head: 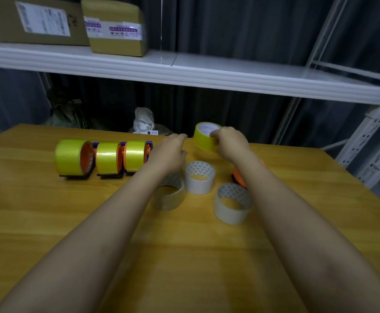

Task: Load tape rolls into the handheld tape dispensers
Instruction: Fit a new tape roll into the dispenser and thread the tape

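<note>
On the wooden table (49, 222), the largest group is the row of three loaded dispensers (103, 158) at about ten o'clock from the table's middle, each carrying a yellow roll on an orange hub with a blue frame, standing side by side and touching or nearly so. The left hand (170, 154) hovers just beside the right end of that row with fingers relaxed and loosely spread, gripping nothing; a careless sweep could, I judge, knock the nearest dispenser into its neighbours. At one o'clock the right hand (228, 142) grips a yellow tape roll (203, 137), fingers curled over its rim, the roll tilted and seemingly raised off the wood; held by the edge alone it could slip and roll off the far side. At three o'clock an orange dispenser (238, 177) is mostly hidden under the right forearm, so whether it is empty cannot be told, and the arm may nudge it or the blade may catch skin. Three white tape rolls lie flat near the centre: one (230, 203) at four o'clock, one (168, 196) partly under the left forearm, one (200, 177) between them, easy to drag along. On the white shelf (207, 73) at twelve o'clock, two cardboard parcels (114, 28) bear printed labels, one with purple bands, all too blurred to read.
</note>
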The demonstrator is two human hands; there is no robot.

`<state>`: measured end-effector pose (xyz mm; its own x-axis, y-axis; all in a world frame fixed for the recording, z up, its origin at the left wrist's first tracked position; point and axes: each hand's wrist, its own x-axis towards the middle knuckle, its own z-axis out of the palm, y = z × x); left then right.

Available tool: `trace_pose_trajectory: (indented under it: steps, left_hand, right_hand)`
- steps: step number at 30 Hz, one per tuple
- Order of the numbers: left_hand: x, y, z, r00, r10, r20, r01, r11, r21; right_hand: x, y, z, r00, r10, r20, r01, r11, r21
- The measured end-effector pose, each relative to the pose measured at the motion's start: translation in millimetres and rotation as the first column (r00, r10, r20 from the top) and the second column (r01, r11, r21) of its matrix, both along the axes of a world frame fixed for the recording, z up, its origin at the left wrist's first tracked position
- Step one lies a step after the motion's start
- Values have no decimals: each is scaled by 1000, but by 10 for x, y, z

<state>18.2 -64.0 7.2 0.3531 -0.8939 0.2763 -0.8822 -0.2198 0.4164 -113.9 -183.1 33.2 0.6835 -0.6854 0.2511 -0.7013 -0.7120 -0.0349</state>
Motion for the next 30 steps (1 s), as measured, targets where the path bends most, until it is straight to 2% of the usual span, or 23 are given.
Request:
trace_pose_trajectory:
  steps: [3,7,9,10,12,13,14,16,17,19,23,25,30]
  left_hand:
    - [-109,16,104,997,-44,57,53,984,-169]
    - [-236,57,232,957,-128,259,188,956,-223]
    - [-285,79,253,939,-150,311,229,944,-236]
    - [-319,93,246,940,-169,296,246,938,-246]
    - [-399,132,212,959,-195,208,250,926,-282]
    - [-415,142,186,970,-193,147,230,925,-302]
    - [-436,169,160,979,-186,85,204,924,-322]
    - [-442,196,110,983,-183,-34,160,923,-350]
    - [-440,208,98,981,-182,-73,144,922,-358]
    - [-459,239,105,976,-182,-121,126,920,-371]
    - [-504,314,143,944,-226,-240,120,914,-387]
    - [-509,354,178,923,-240,-300,107,910,-400]
    - [-526,472,414,913,-220,-344,-10,830,-558]
  right_hand:
    - [-157,200,175,977,120,175,-110,992,-65]
    - [-444,483,232,912,286,294,-233,951,-202]
    - [-572,531,153,834,344,431,-285,938,-197]
    - [-641,530,92,764,330,554,-299,943,-149]
    - [-798,462,-53,657,163,736,-231,973,-9]
    - [-857,381,-136,667,33,744,-139,987,81]
    - [-934,294,-220,724,-104,682,-31,983,183]
    - [-1053,130,-393,852,-311,421,153,917,369]
    - [-1091,90,-461,888,-343,306,196,885,422]
    - [-1120,48,-566,915,-346,206,224,863,453]
    - [-1078,48,-568,911,-321,257,203,895,398]
    - [-1022,87,-439,899,-275,340,158,930,332]
    - [-887,434,115,810,31,585,-120,986,114]
